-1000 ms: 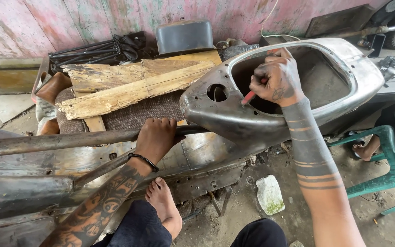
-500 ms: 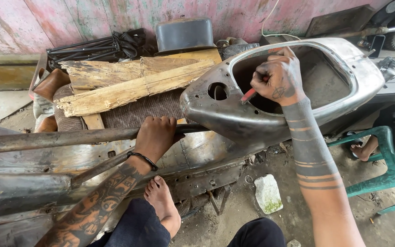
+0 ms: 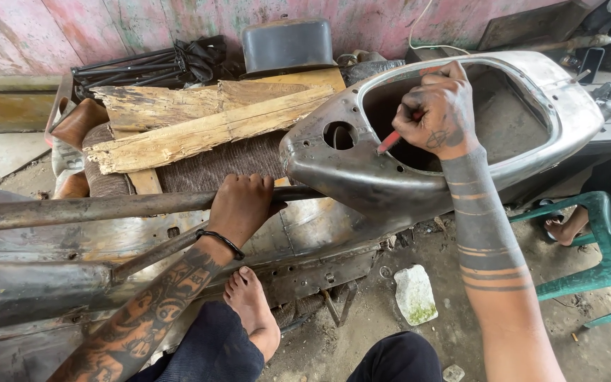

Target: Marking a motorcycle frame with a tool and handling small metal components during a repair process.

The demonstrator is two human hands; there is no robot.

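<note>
A bare grey metal scooter body shell [image 3: 362, 177] lies in front of me with a large open cavity on top. My right hand [image 3: 436, 113] is closed around a red-handled tool [image 3: 390, 140], its tip at the inner rim of the cavity. My left hand [image 3: 240, 205] grips a long rusty metal tube [image 3: 86, 209] that runs left from the shell. My bare foot [image 3: 252, 308] rests on the frame below.
Rough wooden planks [image 3: 199, 127] lie behind the shell, with a dark metal box [image 3: 288, 44] and black rods [image 3: 143, 64] by the pink wall. A green plastic chair [image 3: 602, 262] and another person's foot [image 3: 563, 230] are at right. A white stone [image 3: 415, 293] lies on the dirt floor.
My right hand has shifted slightly along the cavity rim with the red tool. The left hand stays on the tube.
</note>
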